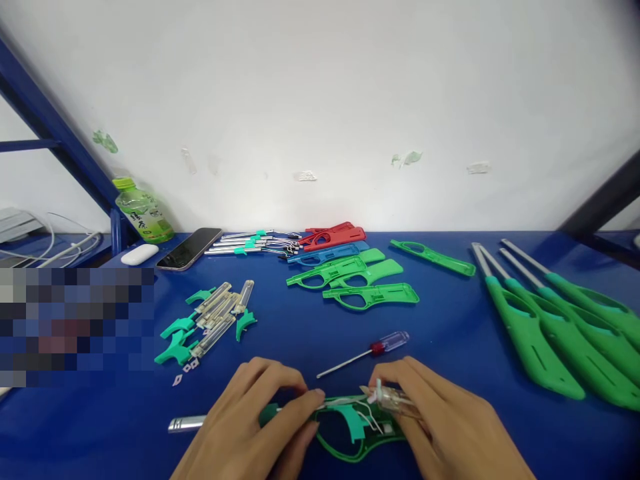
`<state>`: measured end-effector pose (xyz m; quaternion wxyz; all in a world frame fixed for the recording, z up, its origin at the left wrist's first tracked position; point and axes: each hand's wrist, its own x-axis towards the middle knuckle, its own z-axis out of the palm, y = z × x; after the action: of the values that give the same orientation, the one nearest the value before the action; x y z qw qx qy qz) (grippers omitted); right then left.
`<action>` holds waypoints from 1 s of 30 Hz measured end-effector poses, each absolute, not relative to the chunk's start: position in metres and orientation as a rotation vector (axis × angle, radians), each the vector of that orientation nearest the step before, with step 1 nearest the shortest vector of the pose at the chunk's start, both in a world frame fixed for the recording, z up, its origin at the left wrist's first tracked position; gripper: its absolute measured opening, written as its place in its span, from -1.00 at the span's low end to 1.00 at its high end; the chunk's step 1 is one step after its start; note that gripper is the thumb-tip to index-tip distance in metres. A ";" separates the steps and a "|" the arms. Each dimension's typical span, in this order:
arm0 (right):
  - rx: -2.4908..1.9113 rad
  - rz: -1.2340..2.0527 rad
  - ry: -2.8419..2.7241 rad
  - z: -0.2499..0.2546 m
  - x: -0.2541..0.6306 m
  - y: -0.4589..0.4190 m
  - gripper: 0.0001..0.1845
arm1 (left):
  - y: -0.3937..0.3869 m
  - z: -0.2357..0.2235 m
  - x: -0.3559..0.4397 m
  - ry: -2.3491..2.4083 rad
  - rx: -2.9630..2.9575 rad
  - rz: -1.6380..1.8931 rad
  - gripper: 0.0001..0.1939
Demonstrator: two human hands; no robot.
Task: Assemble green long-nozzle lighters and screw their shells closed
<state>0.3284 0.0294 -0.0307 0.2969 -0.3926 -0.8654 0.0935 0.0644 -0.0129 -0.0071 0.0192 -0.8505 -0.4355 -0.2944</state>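
Above the blue bench [280, 347], left hand [265, 417] pinching a green shell [343, 455], its far end covered, right hand [425, 413] gripping a partly hidden clear tube [395, 400].

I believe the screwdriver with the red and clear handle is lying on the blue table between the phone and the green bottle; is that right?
Not quite: the head view shows the screwdriver with the red and clear handle lying on the blue table, just beyond the two hands.

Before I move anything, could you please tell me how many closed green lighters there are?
4 lighters, overlapping at the right of the table; others may be hidden.
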 end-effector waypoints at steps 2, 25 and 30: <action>-1.037 0.267 -2.291 -0.029 0.329 0.028 -0.79 | -0.008 -0.005 0.073 -1.357 -2.670 -0.900 -0.73; -1.156 0.139 -2.117 -0.015 0.333 0.018 -0.90 | 0.008 -0.007 0.110 -1.399 -2.728 -1.242 -0.81; -1.142 0.143 -2.132 -0.012 0.332 0.019 -0.87 | 0.007 -0.007 0.112 -1.407 -2.734 -1.271 -0.79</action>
<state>0.3317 0.0194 -0.0118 0.3519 -0.4411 -0.8238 0.0551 0.1123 0.0070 -0.0066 -0.0927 -0.8181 -0.4211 -0.3804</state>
